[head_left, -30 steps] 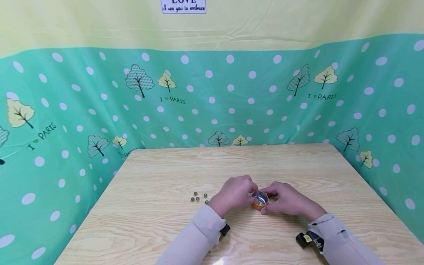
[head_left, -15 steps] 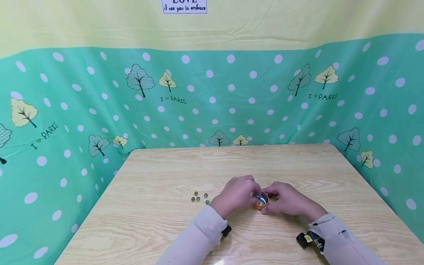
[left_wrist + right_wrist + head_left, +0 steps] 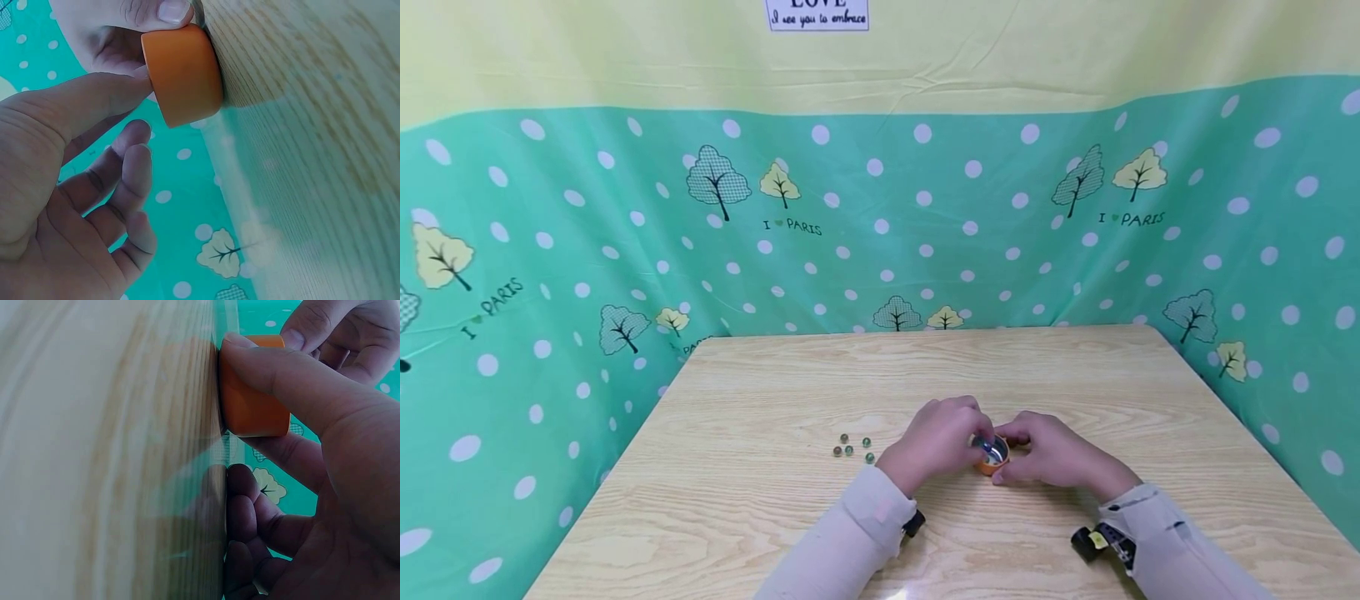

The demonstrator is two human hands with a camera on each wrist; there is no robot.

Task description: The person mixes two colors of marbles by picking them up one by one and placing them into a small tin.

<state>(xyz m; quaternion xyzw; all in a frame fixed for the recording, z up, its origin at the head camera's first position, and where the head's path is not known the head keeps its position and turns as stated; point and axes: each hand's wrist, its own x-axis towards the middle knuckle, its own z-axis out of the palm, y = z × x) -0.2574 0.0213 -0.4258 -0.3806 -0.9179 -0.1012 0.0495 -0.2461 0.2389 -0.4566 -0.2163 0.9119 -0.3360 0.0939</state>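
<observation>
A small orange cup [image 3: 991,471] with a shiny silvery inside stands upright on the table, right of the middle. My right hand [image 3: 1056,451] grips it from the right; the right wrist view has the thumb and a finger around the cup's orange wall [image 3: 256,409]. From the left, my left hand [image 3: 934,440] reaches over the rim with thumb and forefinger tips inside the cup. In the left wrist view the orange wall [image 3: 184,78] hides those tips, so whether they pinch something is unclear. Several small greenish glass marbles [image 3: 848,451] lie left of my left hand.
The pale wood-grain table [image 3: 737,517] ends at a back edge against a green and yellow curtain [image 3: 925,225] with dots and trees. Curtain also hangs along the left and right sides.
My left fingertips have shifted slightly inside the cup. The right hand, the cup and the loose marbles stay where they were.
</observation>
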